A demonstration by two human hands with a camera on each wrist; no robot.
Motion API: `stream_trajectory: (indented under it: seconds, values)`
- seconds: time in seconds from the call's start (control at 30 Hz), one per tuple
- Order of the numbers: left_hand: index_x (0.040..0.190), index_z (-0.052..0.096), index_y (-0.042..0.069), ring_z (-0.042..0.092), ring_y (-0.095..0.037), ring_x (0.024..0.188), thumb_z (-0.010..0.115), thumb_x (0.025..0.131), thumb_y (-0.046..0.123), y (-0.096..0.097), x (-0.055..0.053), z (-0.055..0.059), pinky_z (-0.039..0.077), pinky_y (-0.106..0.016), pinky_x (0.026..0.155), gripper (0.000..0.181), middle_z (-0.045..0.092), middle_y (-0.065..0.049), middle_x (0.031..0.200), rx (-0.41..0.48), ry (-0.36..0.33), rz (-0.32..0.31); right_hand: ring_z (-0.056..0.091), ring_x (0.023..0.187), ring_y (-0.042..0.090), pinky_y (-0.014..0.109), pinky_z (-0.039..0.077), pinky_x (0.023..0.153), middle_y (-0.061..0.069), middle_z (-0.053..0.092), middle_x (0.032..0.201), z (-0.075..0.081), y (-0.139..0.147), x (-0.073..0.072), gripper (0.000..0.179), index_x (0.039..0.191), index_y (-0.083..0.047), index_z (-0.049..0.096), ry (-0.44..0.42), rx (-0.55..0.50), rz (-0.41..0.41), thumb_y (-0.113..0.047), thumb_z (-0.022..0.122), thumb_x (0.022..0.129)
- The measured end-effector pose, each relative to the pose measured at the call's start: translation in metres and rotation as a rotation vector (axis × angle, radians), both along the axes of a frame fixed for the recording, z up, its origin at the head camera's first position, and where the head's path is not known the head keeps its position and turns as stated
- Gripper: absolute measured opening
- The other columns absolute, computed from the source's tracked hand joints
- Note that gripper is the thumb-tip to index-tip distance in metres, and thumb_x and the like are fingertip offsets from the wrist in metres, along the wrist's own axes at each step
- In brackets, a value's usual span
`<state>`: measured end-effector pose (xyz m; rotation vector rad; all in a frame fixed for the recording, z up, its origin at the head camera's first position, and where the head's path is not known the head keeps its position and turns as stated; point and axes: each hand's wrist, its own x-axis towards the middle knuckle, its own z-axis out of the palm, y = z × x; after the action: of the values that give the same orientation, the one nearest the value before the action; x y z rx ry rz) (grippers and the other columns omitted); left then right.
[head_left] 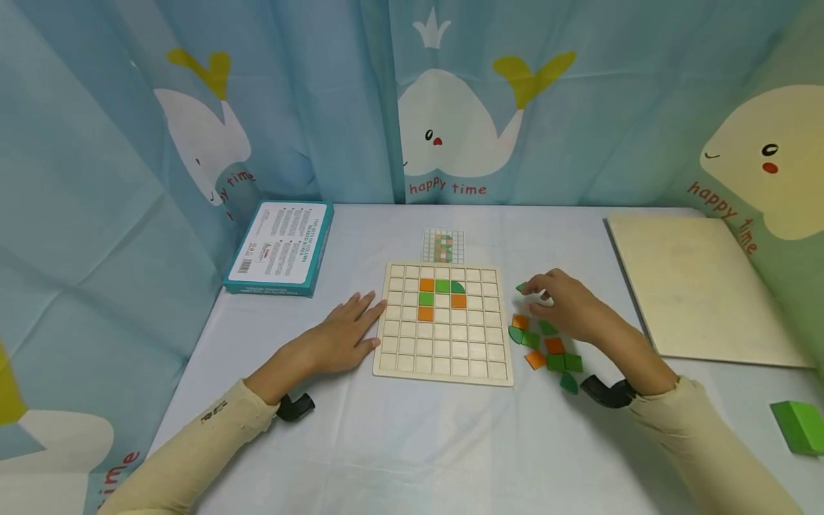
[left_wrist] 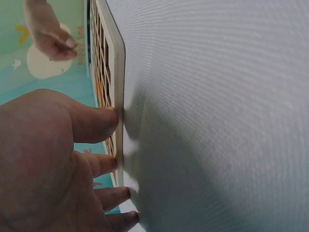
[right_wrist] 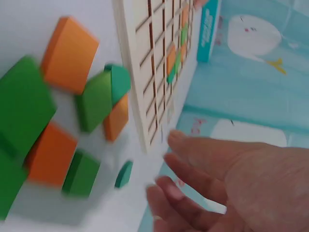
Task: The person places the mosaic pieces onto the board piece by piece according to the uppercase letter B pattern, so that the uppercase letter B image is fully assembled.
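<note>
A pale wooden grid board (head_left: 444, 350) lies flat on the table, with orange and green tiles set in several of its cells. My left hand (head_left: 344, 336) rests at the board's left edge, fingers spread. In the left wrist view the thumb (left_wrist: 99, 124) touches the board's side. To the right of the board, my right hand (head_left: 569, 304) hovers over loose tiles, its fingers loosely bent. A small green tile (right_wrist: 124, 175) lies on the table by the fingertips, apart from them in the right wrist view. Several orange and green tiles, such as a green square (head_left: 572, 363), lie scattered below that hand.
A small pattern card (head_left: 444, 247) lies just behind the board. At the back left is a teal and white box (head_left: 280, 247). A large pale panel (head_left: 702, 286) lies at the right, and a green block (head_left: 798, 427) stands at the right edge. Printed curtains surround the table.
</note>
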<state>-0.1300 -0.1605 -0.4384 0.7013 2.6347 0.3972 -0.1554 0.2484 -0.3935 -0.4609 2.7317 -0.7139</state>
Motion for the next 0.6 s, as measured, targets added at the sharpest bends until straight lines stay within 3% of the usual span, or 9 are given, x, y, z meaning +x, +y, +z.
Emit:
stream_trajectory:
  seconds: [0.13, 0.27, 0.43, 0.6]
  values:
    - [0.171, 0.019, 0.016, 0.005, -0.038, 0.164, 0.048, 0.111, 0.040, -0.001, -0.001, -0.001, 0.015, -0.058, 0.130, 0.071, 0.010, -0.014, 0.177, 0.000, -0.005, 0.007, 0.061, 0.104, 0.036, 0.050, 0.056, 0.085, 0.020, 0.062, 0.116, -0.001, 0.011, 0.011, 0.022, 0.118, 0.001, 0.067, -0.080, 0.038, 0.019, -0.013, 0.070, 0.102]
    - [0.171, 0.019, 0.016, 0.006, -0.038, 0.164, 0.048, 0.111, 0.040, -0.001, -0.001, -0.001, 0.015, -0.058, 0.130, 0.071, 0.010, -0.014, 0.177, 0.004, -0.004, 0.009, 0.062, 0.099, 0.030, 0.045, 0.057, 0.081, 0.015, 0.064, 0.112, -0.011, 0.009, 0.026, 0.028, 0.117, -0.002, 0.068, -0.100, 0.075, 0.022, -0.021, 0.077, 0.098]
    - [0.171, 0.019, 0.016, 0.006, -0.039, 0.164, 0.048, 0.111, 0.040, -0.001, -0.001, -0.002, 0.015, -0.058, 0.130, 0.071, 0.010, -0.014, 0.177, 0.004, -0.003, 0.005, 0.063, 0.096, 0.027, 0.040, 0.058, 0.079, 0.014, 0.062, 0.110, -0.024, 0.005, 0.038, 0.028, 0.118, 0.000, 0.066, -0.067, 0.043, -0.012, -0.014, 0.078, 0.097]
    - [0.171, 0.019, 0.016, 0.006, -0.039, 0.164, 0.047, 0.111, 0.041, -0.001, -0.002, -0.003, 0.015, -0.058, 0.130, 0.071, 0.010, -0.014, 0.177, -0.003, -0.002, 0.003, 0.063, 0.097, 0.028, 0.042, 0.058, 0.081, 0.019, 0.061, 0.117, -0.032, 0.009, 0.039, 0.027, 0.123, 0.003, 0.065, 0.025, 0.006, -0.017, -0.005, 0.073, 0.098]
